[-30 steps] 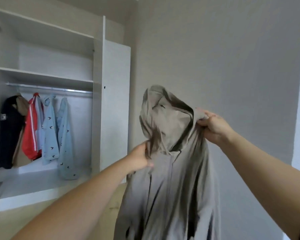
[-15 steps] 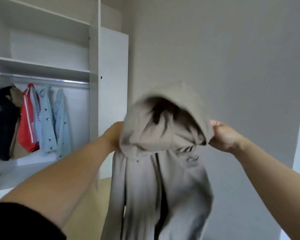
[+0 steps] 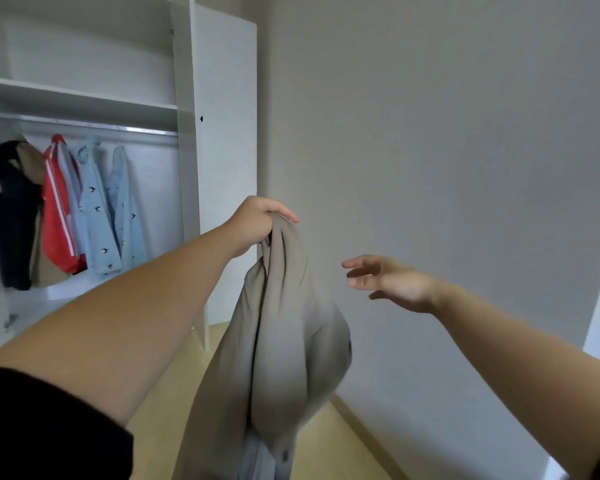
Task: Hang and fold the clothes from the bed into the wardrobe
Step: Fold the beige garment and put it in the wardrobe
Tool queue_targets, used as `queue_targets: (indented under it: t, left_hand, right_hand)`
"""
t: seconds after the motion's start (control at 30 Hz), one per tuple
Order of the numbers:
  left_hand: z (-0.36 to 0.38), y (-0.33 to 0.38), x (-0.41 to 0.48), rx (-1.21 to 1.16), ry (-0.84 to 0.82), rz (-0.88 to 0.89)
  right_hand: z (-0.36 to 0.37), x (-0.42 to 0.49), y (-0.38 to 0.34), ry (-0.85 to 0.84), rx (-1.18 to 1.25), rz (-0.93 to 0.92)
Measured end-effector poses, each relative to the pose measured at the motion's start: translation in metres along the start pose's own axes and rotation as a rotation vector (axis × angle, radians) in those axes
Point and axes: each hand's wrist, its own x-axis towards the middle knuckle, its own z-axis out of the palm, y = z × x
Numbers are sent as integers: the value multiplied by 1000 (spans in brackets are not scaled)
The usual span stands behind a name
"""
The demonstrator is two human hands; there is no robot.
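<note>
The left hand point(image 3: 257, 220) has its grip clenched on the top of the beige hooded garment point(image 3: 278, 341) — it hangs in mid-air, right of the open wardrobe point(image 3: 184, 133) (clothes on its rail). The right hand point(image 3: 392, 282) is released — fingers spread, apart from the cloth.

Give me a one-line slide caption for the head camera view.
Left hand grips a hanging beige hooded jacket; open right hand reaches beside it, before an open white wardrobe.
</note>
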Motion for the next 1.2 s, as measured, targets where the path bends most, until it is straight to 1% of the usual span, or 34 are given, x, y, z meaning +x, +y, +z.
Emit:
queue_targets:
  t: [0.07, 0.17, 0.27, 0.37, 0.43, 0.5, 0.53, 0.57, 0.6, 0.63, 0.67, 0.73, 0.77, 0.8, 0.83, 0.87, 0.9, 0.97, 1.03, 1.1, 1.13, 1.17, 1.2]
  left_hand:
    - [2, 4, -1, -69, -34, -26]
    - [7, 9, -3, -198, -93, -65]
    - [12, 14, -5, -263, -136, -52]
    - [12, 13, -5, -308, -142, -52]
    - [9, 9, -5, -273, -142, -46]
    - [4, 3, -7, -212, -129, -39]
    - [2, 0, -7, -189, -116, -41]
    - [1, -2, -8, -174, -100, -45]
    - [2, -4, -9, -168, -79, -51]
    - [4, -5, -10, -175, -57, -55]
    - [7, -4, -10, -202, -38, -63]
    - [15, 1, -12, -305, -28, -88]
    - [20, 4, -12, -360, -36, -93]
    - [24, 8, -13, -405, -48, -94]
    - [28, 12, -14, -441, -59, -97]
    - [33, 16, -14, -466, -64, -102]
    - [37, 19, -15, -485, -62, -109]
    - [44, 22, -15, -512, -49, -118]
    - [48, 23, -15, -543, -24, -133]
    - [50, 22, -16, -593, 8, -154]
    - [50, 21, -16, -625, 22, -163]
    - [50, 21, -16, -660, 32, -171]
    - [49, 21, -17, -695, 37, -176]
  right_hand:
    - [13, 4, 5, 9, -56, 3]
    - [30, 10, 5, -13, -7, -12]
    - [40, 14, 4, -112, 7, -6]
    - [43, 13, 8, -186, -85, 32]
    - [39, 9, 9, -131, -157, 20]
    - [30, 7, 8, 56, -233, -12]
    - [24, 6, 8, 164, -229, -23]
    - [16, 5, 9, 218, -159, -13]
    - [8, 4, 9, 201, -41, 15]
    - [2, 0, 9, 120, 102, 56]
    - [-3, -3, 11, -4, 263, 108]
    - [-4, -10, 18, -204, 546, 177]
    - [0, -12, 22, -279, 651, 192]
    - [4, -13, 28, -311, 687, 192]
    - [8, -14, 35, -334, 638, 173]
    - [15, -17, 41, -346, 523, 131]
    - [21, -20, 46, -388, 385, 83]
    - [36, -27, 50, -471, 185, 29]
    - [51, -29, 55, -468, 28, -6]
    - [65, -32, 54, -405, -162, -10]
    - [73, -32, 56, -340, -244, -25]
    - [80, -33, 54, -263, -289, -53]
    - [87, -33, 54, -175, -266, -57]
